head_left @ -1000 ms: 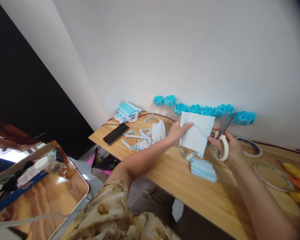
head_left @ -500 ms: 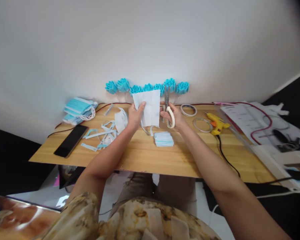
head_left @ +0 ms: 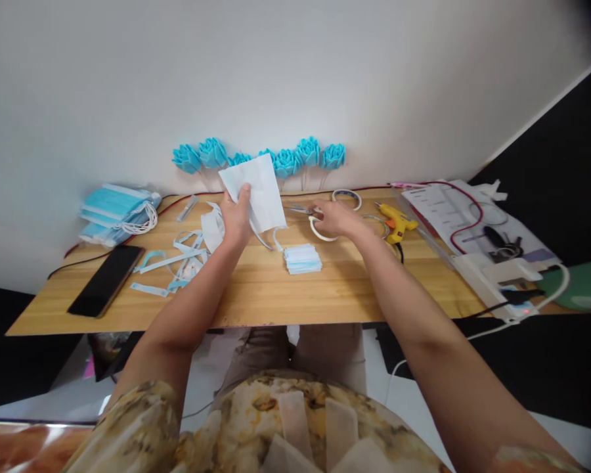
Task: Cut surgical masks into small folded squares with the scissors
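Beyond and left of the blue stack [head_left: 302,260], the left hand [head_left: 236,215] is pinching a white sheet [head_left: 263,190], probably light, limp and creasable, suiting a flat edge grip, while beyond and right the right hand [head_left: 333,217]'s fingers are gripping scissors [head_left: 321,231].

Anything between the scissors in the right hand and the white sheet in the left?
Nothing visible: the scissors in the right hand point at the right edge of the white sheet. Can't tell if they touch.
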`<action>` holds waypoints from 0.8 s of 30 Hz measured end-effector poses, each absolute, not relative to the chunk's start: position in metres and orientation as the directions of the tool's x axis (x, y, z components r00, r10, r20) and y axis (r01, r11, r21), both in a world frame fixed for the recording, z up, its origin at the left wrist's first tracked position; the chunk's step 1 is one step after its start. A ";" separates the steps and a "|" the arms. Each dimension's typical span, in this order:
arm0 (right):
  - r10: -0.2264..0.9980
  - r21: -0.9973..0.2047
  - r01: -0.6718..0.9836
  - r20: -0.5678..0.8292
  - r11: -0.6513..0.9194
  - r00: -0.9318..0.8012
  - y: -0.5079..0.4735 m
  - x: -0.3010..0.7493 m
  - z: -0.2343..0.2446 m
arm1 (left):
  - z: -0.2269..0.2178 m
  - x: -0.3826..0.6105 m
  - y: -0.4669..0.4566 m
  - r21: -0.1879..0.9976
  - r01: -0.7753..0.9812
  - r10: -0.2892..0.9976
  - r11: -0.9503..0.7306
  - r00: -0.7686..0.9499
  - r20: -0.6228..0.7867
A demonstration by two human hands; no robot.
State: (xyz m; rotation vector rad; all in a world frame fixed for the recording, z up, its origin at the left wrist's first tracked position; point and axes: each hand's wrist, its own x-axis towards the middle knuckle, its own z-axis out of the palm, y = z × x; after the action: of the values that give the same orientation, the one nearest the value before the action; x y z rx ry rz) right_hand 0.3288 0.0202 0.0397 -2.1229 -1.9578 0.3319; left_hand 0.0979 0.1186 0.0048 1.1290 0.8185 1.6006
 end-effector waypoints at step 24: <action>0.982 -0.987 0.081 0.129 0.141 -0.140 0.046 0.281 -0.004 | 0.000 0.097 0.125 0.900 -0.289 0.944 -0.328 -0.076 0.320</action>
State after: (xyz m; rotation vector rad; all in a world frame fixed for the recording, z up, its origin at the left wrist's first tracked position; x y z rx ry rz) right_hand 0.2805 0.0464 -0.0038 -1.1058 -1.4370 1.1596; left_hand 0.0973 0.1253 0.0002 1.1955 0.8211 1.5959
